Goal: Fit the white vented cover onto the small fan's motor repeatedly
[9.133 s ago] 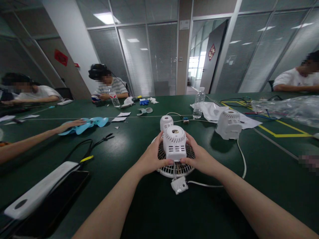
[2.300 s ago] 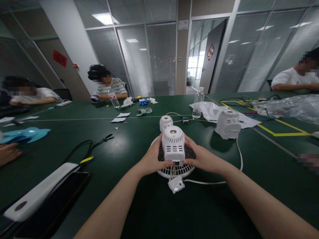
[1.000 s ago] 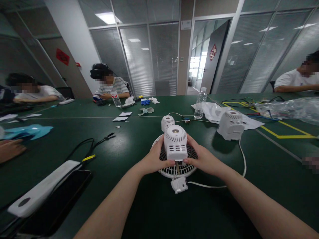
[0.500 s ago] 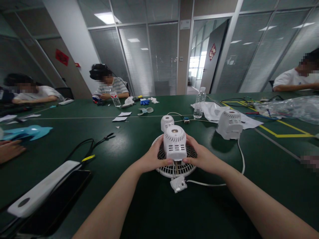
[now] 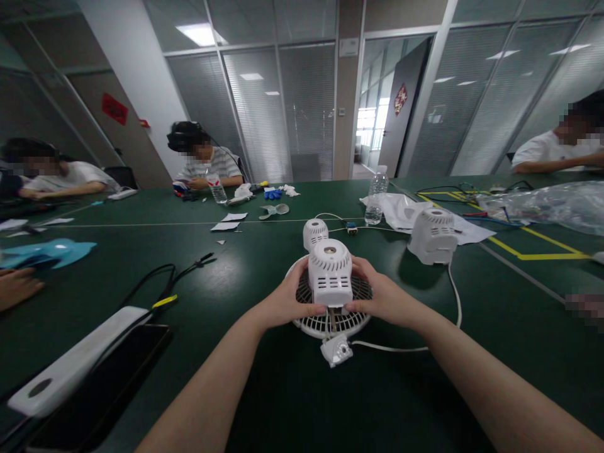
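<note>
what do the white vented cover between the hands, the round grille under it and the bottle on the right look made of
White vented cover: probably hard plastic, glossy, by its highlights and slots. Round grille: likely satin plastic, though its slim, pale bars could be coated metal. Bottle: likely glossy clear plastic, see-through and ribbed.

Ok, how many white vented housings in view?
3: held housing, between left hand and right hand, over the round grille; rear housing, just behind it; third housing, to the right, by the white sheet.
</note>
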`<state>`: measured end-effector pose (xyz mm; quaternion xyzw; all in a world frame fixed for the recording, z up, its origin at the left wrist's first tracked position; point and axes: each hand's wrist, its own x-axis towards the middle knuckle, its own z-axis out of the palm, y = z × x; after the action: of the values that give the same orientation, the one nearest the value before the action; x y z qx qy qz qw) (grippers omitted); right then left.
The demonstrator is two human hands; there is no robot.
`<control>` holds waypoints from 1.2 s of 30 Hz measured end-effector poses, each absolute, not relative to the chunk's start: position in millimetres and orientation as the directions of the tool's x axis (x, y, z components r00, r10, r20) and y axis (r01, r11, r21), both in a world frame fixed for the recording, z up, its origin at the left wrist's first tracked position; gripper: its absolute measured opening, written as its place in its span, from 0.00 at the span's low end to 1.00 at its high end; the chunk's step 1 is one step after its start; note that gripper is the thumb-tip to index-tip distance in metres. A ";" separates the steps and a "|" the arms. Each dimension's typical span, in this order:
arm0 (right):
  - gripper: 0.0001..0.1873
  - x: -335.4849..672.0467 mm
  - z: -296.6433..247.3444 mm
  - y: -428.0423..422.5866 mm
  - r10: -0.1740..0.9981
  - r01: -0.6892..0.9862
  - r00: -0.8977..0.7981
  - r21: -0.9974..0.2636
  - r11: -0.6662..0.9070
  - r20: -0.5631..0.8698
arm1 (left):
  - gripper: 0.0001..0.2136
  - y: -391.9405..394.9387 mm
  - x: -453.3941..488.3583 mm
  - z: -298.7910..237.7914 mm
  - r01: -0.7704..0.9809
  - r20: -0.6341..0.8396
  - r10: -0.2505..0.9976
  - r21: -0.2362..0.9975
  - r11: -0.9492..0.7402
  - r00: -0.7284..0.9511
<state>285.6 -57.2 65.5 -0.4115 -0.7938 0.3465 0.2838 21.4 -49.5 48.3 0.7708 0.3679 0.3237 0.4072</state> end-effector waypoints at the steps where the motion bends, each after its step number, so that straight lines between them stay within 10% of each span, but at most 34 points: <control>1: 0.54 285.6 66.0 -57.3 0.849 0.456 -0.501 -0.783 0.423 0.166 | 0.49 -49.7 21.2 48.6 0.305 0.190 0.833 0.869 -0.389 0.520; 36: 0.54 278.7 67.7 -63.3 0.852 0.519 -0.488 -0.723 0.456 0.188 | 0.48 -50.2 22.7 48.3 0.324 0.194 0.850 0.865 -0.384 0.490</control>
<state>278.7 -63.3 67.7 -0.4245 -0.8075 0.3030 0.2755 22.7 -50.2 48.3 0.7645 0.3838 0.3279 0.4008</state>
